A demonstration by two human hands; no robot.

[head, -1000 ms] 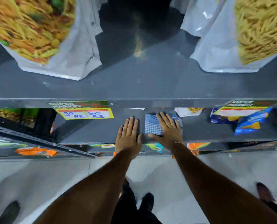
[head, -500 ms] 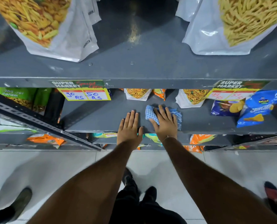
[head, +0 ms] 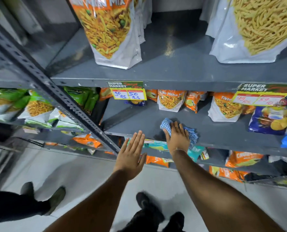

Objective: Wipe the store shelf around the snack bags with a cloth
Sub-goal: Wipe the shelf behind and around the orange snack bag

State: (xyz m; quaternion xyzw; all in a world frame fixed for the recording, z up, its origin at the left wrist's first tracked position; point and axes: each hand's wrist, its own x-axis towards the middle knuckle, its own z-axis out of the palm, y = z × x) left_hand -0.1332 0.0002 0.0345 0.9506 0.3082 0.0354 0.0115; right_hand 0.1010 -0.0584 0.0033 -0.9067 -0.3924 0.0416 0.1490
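Observation:
A blue checked cloth [head: 192,135] lies on the grey middle shelf [head: 223,136], and my right hand [head: 177,138] presses flat on it near the shelf's front. My left hand [head: 131,154] hovers with fingers apart just in front of the shelf edge, holding nothing. Small orange-and-white snack bags [head: 170,101] stand at the back of this shelf. Another such bag [head: 223,108] stands to the right, and blue chip bags [head: 270,119] lie at the far right.
The upper shelf [head: 173,69] carries two large snack pouches [head: 110,30]. A slotted metal upright [head: 55,91] runs diagonally at left. Price tags [head: 128,92] hang on the shelf edge. Lower shelves hold more bags. Another person's shoes [head: 55,198] stand on the floor at left.
My left hand has lifted off the shelf and drawn back in front of its edge. The right hand stays on the cloth. My view has tilted up and swung left.

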